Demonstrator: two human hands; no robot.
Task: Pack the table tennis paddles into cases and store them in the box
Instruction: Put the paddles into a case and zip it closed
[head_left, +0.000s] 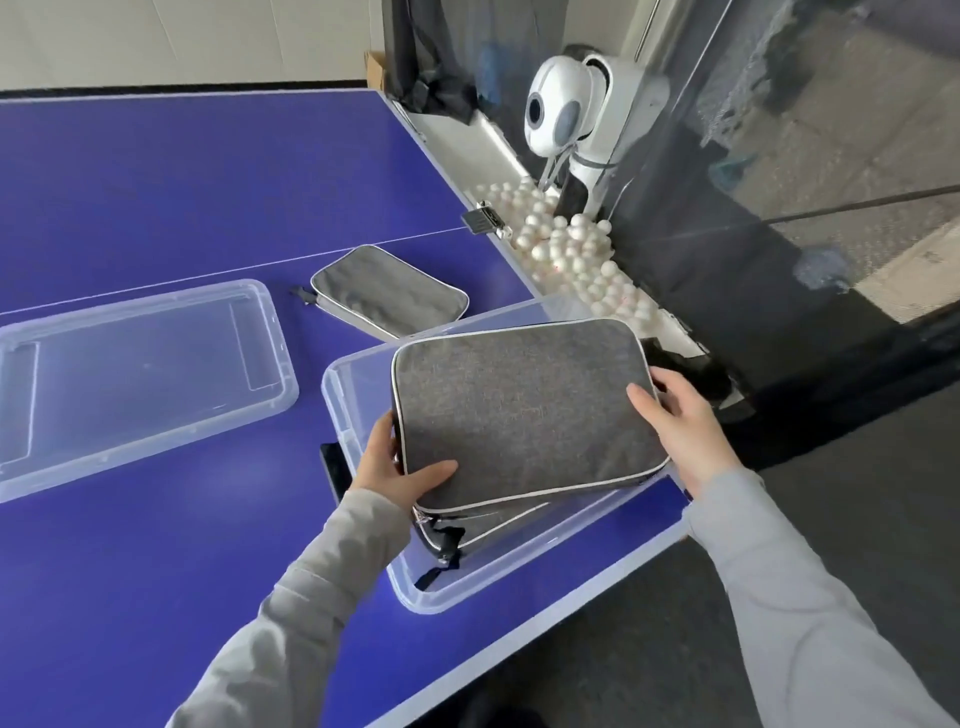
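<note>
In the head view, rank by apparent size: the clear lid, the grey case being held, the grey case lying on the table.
1. Clear lid
2. Held grey case, nearly as large, though nearer the camera
3. Grey case on the table

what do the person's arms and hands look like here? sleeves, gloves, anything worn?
Both arms wear long light grey sleeves of soft fabric, loose and creased, ending at the wrists. The left sleeve shows a seam line across the forearm; the right sleeve looks plain. The left hand and right hand are bare: no gloves. No rings, watch or markings are visible.
</note>
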